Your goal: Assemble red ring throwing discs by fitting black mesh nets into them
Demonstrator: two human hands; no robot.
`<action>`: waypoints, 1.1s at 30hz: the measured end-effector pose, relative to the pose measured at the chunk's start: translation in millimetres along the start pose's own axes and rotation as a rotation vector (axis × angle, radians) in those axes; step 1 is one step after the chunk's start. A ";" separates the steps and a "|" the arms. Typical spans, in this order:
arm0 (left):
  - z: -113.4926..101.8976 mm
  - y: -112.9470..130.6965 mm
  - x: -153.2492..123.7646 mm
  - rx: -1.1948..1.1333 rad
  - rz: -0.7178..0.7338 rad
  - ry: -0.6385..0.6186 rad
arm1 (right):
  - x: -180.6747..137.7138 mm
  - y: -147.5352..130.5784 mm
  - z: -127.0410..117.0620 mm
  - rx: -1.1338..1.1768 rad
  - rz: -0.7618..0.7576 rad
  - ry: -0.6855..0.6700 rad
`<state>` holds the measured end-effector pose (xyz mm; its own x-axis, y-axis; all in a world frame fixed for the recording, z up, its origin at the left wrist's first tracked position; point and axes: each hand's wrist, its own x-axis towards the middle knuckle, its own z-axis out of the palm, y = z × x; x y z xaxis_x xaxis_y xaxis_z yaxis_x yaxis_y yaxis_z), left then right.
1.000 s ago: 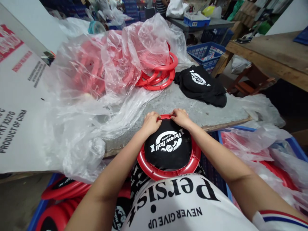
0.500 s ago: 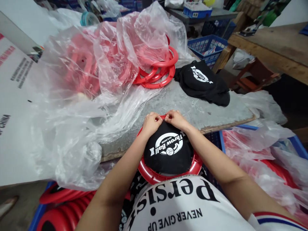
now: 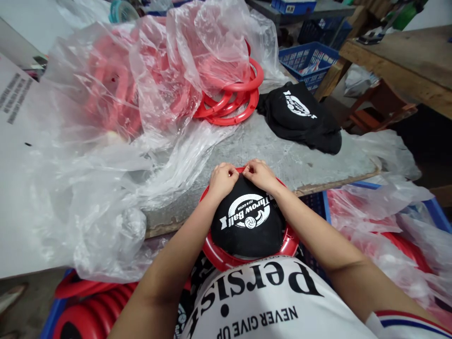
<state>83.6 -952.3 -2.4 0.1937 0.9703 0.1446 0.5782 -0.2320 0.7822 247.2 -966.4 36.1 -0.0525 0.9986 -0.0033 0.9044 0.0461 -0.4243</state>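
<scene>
A black fabric piece (image 3: 247, 240) printed "Throw Ball" lies across a red plastic ring (image 3: 226, 260), which rests between my body and the table edge. My left hand (image 3: 223, 179) pinches the fabric's far edge at the top of the ring. Close beside it, my right hand (image 3: 259, 174) pinches the same edge, thumbs almost meeting. The fabric covers most of the ring's opening, and my forearms hide parts of the ring's sides.
Red rings (image 3: 243, 87) spill from a clear plastic bag (image 3: 155, 80) on the grey table (image 3: 226, 146). A pile of black printed fabric (image 3: 300, 117) lies at the right. Finished-looking red discs (image 3: 92, 310) stand lower left; a blue crate (image 3: 326, 207) with bagged parts is lower right.
My view has tilted slightly, so the background sits a little higher. Both hands keep their pinch on the fabric's edge, with barely any movement.
</scene>
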 end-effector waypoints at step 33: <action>3.7 4.1 6.7 0.166 -0.044 -0.003 | 5.2 -1.7 1.3 -0.110 0.019 0.020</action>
<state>90.2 -947.0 -0.5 0.1673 0.9797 0.1108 0.7092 -0.1976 0.6768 244.8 -961.4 35.6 -0.0277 0.9996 0.0080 0.9462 0.0288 -0.3224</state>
